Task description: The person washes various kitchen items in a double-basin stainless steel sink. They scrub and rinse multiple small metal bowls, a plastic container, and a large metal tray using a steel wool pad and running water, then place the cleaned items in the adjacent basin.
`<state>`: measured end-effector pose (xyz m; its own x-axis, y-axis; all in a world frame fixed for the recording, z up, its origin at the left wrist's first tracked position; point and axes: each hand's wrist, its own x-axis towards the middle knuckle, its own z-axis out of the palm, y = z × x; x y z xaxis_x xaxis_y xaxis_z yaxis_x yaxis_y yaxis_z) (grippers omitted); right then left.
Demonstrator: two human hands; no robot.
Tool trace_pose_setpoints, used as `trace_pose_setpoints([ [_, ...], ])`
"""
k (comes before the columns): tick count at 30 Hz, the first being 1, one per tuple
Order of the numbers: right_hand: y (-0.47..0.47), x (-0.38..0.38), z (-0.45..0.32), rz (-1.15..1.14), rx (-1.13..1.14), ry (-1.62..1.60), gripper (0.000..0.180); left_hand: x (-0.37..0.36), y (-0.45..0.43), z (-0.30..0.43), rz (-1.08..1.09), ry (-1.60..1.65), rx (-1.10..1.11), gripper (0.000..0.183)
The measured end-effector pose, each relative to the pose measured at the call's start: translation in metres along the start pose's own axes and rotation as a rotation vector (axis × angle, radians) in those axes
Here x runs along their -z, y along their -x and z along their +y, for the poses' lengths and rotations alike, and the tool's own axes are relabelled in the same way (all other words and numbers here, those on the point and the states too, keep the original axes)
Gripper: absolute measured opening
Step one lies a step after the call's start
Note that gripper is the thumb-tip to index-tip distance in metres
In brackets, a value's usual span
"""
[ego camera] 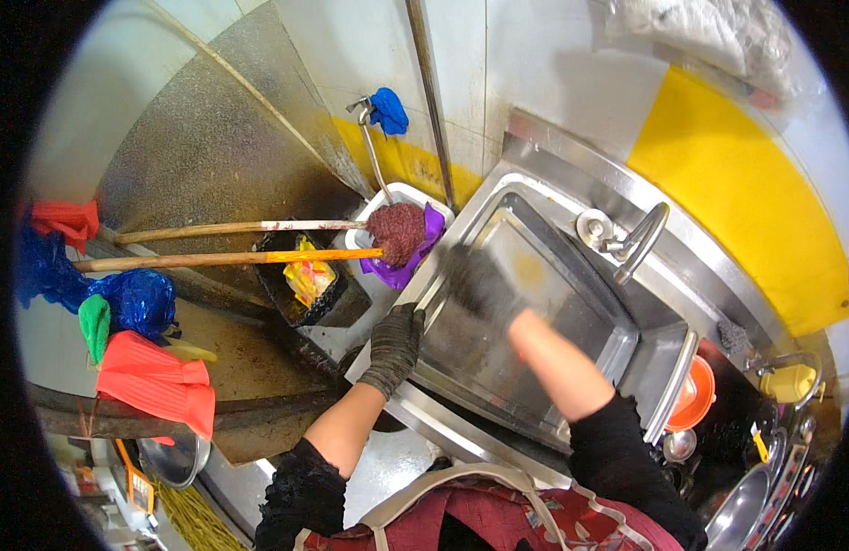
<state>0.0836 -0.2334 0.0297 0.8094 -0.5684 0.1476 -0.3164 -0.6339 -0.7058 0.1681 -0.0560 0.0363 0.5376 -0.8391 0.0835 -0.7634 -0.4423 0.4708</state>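
Note:
A large rectangular metal tray (497,382) lies tilted across the stainless steel sink (672,386), its inner face up. My left hand (393,348), in a dark glove, rests on the tray's left edge with the fingers over the rim; how firmly it grips is hidden. My right hand (479,286), also in a dark glove, is blurred over the tray's upper left part, and whether it holds something cannot be made out. A brownish stain shows on the tray's surface right of that hand. The curved faucet (645,241) stands behind the sink.
Left of the sink are a white basin (397,193) with a mop head (397,231) and a black bin (314,310). Two wooden handles (190,260) cross the left side. Coral gloves (156,379) hang nearer me. An orange bowl (696,392) and metal bowls (738,510) stand at the right.

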Motion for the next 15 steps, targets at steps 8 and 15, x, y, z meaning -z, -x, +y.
trace_pose_setpoints([
  [8, -0.03, 0.056, 0.066, 0.358, -0.034, 0.081, 0.028, 0.002, 0.003, -0.002, -0.043, -0.015, 0.023, 0.03],
  [15, 0.004, -0.016, 0.117, 0.011, -0.11, -0.052, 0.018, -0.006, -0.005, 0.006, -0.047, 0.022, -0.041, 0.03],
])
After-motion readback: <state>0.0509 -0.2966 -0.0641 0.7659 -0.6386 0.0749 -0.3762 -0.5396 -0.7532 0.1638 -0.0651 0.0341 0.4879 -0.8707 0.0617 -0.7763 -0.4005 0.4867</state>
